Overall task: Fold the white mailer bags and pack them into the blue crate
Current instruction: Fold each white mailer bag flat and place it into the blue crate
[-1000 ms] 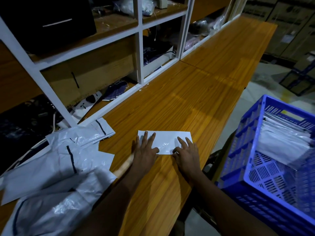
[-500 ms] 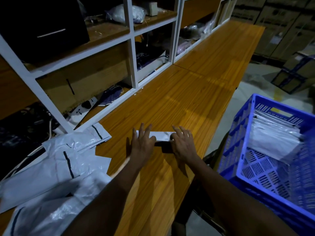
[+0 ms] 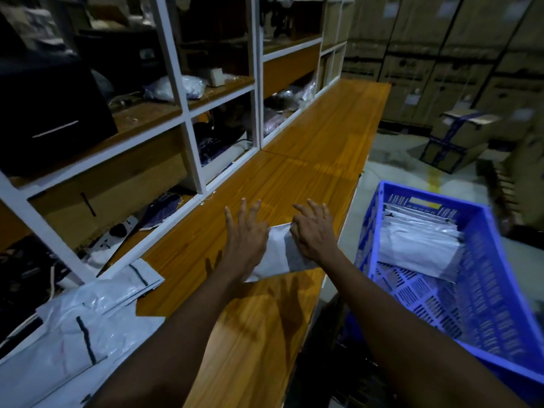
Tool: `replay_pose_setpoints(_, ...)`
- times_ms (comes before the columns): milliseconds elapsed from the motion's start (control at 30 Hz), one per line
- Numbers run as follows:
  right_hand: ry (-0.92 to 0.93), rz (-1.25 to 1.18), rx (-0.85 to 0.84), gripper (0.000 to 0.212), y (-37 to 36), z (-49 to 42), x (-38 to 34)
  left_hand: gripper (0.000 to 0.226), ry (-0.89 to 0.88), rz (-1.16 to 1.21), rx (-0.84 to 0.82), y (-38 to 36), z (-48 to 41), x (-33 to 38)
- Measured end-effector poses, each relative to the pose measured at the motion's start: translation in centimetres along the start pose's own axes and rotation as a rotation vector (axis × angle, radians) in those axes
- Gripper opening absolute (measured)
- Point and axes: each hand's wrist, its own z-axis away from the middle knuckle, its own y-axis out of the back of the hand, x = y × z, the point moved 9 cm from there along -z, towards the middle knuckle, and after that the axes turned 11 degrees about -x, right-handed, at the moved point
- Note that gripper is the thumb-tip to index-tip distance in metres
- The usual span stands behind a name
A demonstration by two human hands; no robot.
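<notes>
Folded mailer bag (image 3: 278, 254), long axis left-right

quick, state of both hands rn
Left hand: open, fingers spread, on the folded mailer bag.
Right hand: open, fingers spread, on the same bag.
</notes>
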Motion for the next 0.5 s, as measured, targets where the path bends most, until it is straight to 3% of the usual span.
replay_pose_setpoints(233,-0.19,0.04,0.046,0.041,5.2,2.8,9.7,0.006,-0.227,0.092,0.159,3.4,-5.6,8.9)
replay_pose_setpoints(500,-0.473,0.154,0.048,0.048,10.1,9.8,24.0,0.001,-0.472,0.188,0.215,4.5,-12.8,24.5)
